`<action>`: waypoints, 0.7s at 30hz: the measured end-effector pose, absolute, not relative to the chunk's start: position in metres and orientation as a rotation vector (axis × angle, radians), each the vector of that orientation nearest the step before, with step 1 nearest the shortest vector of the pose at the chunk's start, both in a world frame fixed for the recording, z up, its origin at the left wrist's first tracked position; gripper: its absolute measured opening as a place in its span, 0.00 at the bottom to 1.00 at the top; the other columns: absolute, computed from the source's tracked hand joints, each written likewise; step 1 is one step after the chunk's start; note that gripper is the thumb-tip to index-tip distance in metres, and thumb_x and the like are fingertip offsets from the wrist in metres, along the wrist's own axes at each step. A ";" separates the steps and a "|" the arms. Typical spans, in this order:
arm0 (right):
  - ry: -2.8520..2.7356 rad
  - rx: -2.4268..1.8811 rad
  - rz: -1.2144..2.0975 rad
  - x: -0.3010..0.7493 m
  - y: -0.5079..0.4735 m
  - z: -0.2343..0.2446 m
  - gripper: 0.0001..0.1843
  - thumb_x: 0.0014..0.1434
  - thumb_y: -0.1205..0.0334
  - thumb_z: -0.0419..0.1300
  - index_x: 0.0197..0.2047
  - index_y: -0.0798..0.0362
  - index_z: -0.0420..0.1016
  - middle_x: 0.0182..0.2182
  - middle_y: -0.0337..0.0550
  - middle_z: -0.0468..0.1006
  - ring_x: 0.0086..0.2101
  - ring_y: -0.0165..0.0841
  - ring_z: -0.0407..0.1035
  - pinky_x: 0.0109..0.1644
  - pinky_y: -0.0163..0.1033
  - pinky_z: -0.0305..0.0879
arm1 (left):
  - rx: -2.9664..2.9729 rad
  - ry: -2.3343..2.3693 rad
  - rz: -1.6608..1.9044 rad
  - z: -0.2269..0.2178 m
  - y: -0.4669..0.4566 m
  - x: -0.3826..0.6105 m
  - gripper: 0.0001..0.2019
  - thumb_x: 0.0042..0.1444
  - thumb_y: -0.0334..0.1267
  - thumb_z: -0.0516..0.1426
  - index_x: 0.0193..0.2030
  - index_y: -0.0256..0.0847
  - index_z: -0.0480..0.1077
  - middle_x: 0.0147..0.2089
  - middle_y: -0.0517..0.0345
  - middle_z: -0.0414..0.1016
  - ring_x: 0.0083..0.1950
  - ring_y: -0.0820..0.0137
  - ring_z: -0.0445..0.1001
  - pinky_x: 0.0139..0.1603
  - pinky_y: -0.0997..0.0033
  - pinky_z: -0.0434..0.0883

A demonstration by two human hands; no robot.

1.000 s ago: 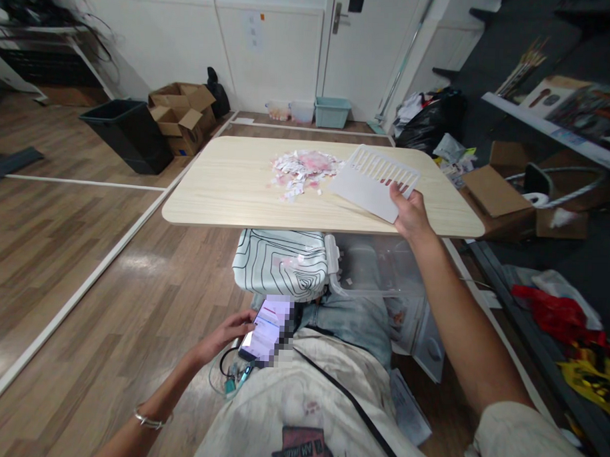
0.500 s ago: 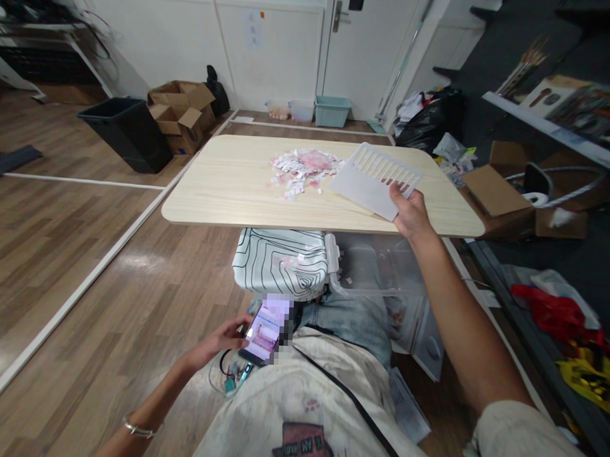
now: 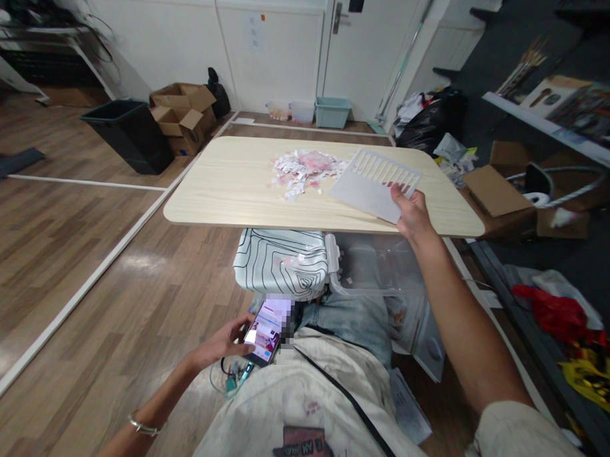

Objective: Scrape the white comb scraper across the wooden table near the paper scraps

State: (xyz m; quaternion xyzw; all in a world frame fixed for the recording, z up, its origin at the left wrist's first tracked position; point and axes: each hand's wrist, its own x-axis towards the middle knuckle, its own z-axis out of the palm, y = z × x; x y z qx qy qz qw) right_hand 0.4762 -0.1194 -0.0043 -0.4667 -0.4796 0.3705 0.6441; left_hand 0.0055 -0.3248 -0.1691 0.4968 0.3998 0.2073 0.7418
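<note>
My right hand (image 3: pixel 412 209) grips a white slotted plastic panel (image 3: pixel 369 191) by its near right corner, thumb on top. The panel is tilted over the right half of the pale wooden table (image 3: pixel 211 192). Beside its left edge lies a heap of small white and pink paper scraps (image 3: pixel 307 165). Low on the left, my left hand (image 3: pixel 234 338) is closed around a smartphone (image 3: pixel 267 334) with a lit screen, its thumb over the lower part of the display. A cable is plugged in at the phone's lower end, and part of the phone is pixelated.
Under the table's near edge are a white cushion-like thing with black lines (image 3: pixel 281 264) and a clear plastic bin (image 3: pixel 378 271), with a few scraps on them. A black trash can (image 3: pixel 131 139) and cardboard boxes (image 3: pixel 183 114) stand left; another open box (image 3: pixel 499 185) stands right.
The phone's screen picture has changed, and my left thumb has shifted further over the display. My right hand has lowered the panel's far edge slightly.
</note>
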 end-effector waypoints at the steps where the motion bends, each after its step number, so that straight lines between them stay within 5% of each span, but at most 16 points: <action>1: -1.093 -1.059 0.847 0.476 -0.119 -0.004 0.35 0.38 0.30 0.77 0.39 0.48 0.77 0.42 0.47 0.86 0.56 0.48 0.78 0.60 0.53 0.77 | 1.092 0.881 0.456 -0.169 -0.325 0.006 0.25 0.51 0.45 0.74 0.52 0.45 0.71 0.45 0.58 0.74 0.48 0.61 0.73 0.56 0.61 0.69; 11: -1.095 -1.060 0.852 0.472 -0.123 0.000 0.36 0.38 0.29 0.77 0.39 0.47 0.77 0.44 0.46 0.86 0.57 0.49 0.78 0.62 0.54 0.77 | 1.025 0.828 0.459 -0.152 -0.323 0.007 0.16 0.58 0.42 0.69 0.49 0.44 0.73 0.49 0.56 0.75 0.52 0.60 0.73 0.55 0.63 0.68; 21: -1.083 -1.036 0.829 0.474 -0.119 -0.002 0.36 0.37 0.29 0.77 0.38 0.48 0.77 0.42 0.46 0.87 0.57 0.48 0.78 0.62 0.52 0.76 | 1.059 0.869 0.455 -0.161 -0.323 0.008 0.22 0.54 0.46 0.72 0.52 0.43 0.73 0.46 0.56 0.76 0.51 0.59 0.73 0.55 0.63 0.69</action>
